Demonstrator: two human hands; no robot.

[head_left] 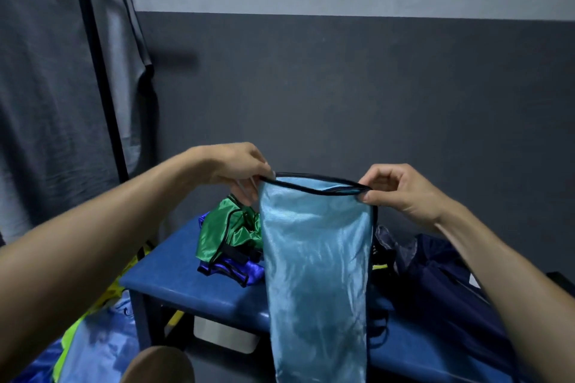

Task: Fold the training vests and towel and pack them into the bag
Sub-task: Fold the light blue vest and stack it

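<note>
The dark navy bag (441, 283) slumps on the right of the blue bench (193, 283); its contents are hidden, perhaps none. The left hand (236, 169) and right hand (401, 190) each pinch the black-trimmed top edge of the light blue vest (317, 264), which hangs lengthwise straight down above the bench. A green vest (230, 233) lies crumpled behind it.

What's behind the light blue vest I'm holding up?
Behind the light blue vest lies the blue bench, with a green vest peeking out beside it. Whatever lies directly behind the fabric is hidden.
</note>
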